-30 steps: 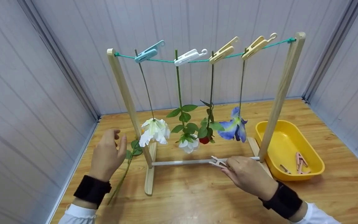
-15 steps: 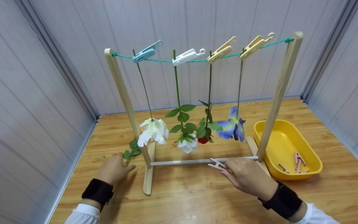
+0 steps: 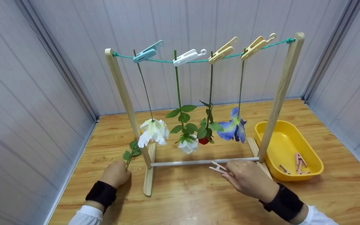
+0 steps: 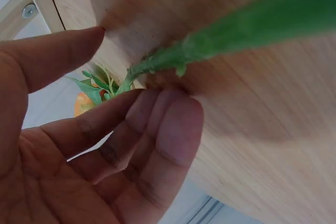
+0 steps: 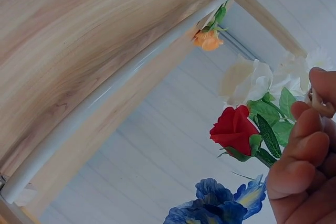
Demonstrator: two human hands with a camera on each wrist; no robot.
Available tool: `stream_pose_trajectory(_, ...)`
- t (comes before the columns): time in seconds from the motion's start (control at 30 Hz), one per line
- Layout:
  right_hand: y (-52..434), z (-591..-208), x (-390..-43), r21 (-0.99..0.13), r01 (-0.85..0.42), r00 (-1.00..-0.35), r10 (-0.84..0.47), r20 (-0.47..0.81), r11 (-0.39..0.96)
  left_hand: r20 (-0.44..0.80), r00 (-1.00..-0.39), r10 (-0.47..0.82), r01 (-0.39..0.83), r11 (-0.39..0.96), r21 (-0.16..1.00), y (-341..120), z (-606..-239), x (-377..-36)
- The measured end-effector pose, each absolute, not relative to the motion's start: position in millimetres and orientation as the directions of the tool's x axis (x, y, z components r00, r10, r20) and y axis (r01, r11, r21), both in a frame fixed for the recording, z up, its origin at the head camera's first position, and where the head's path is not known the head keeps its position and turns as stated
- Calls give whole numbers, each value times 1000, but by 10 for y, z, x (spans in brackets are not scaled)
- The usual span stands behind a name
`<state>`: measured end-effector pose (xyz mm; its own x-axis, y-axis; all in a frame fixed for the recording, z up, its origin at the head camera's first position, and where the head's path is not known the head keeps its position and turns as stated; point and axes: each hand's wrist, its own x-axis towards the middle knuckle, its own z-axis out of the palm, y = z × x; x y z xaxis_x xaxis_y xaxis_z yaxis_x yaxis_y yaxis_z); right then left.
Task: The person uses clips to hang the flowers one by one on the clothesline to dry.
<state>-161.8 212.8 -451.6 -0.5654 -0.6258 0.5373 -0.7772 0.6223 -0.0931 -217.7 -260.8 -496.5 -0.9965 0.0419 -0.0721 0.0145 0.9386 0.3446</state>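
Note:
On the left of the head view, my left hand [image 3: 116,173] is low over the table at the stem of an orange flower [image 4: 84,103]. The left wrist view shows the green stem [image 4: 210,43] passing by the fingertips, with the thumb apart from the fingers. My right hand [image 3: 250,176] pinches a pale clothespin [image 3: 219,167] in front of the rack's lower bar. From the rack's green cord hang a white ruffled flower [image 3: 153,133], a white rose [image 3: 188,145], a red rose [image 5: 235,132] and a blue iris [image 3: 233,126], heads down, each under its own clothespin.
The wooden rack [image 3: 122,84] stands mid-table, its white lower bar [image 3: 186,162] running between the feet. A yellow basin [image 3: 280,140] at the right holds pink clothespins [image 3: 300,162] and a small dark piece. Panel walls [image 3: 167,25] close in the table.
My left hand has come down and slightly to the right, from above the table onto the orange flower's stem. The right hand with its clothespin stays nearly still.

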Motion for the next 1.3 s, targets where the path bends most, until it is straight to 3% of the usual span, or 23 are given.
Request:
stream_pose_trajectory(0.23, 2116, -4551, -1633, -86, -790, -543, -628, 557, 607, -25, -995, 94, 83, 953, 290, -2612, -4989, -2161)
stream_pose_trajectory(0.7, 2128, -4581, -1628, -116, -787, -556, -614, 560, 606, -120, -992, 28, -9, 953, 303, -2624, -5003, -2171)
stream_pose_trajectory(0.97, 2140, -4620, -1617, -124, -774, -580, -617, 532, 621, -68, -997, 38, 19, 966, 258, -2641, -5066, -2145)
stream_pose_trajectory(1.3, 2128, -4636, -1624, -65, -785, -532, -616, 582, 617, 2, -997, 77, 74, 962, 262, -2701, -5017, -2124)
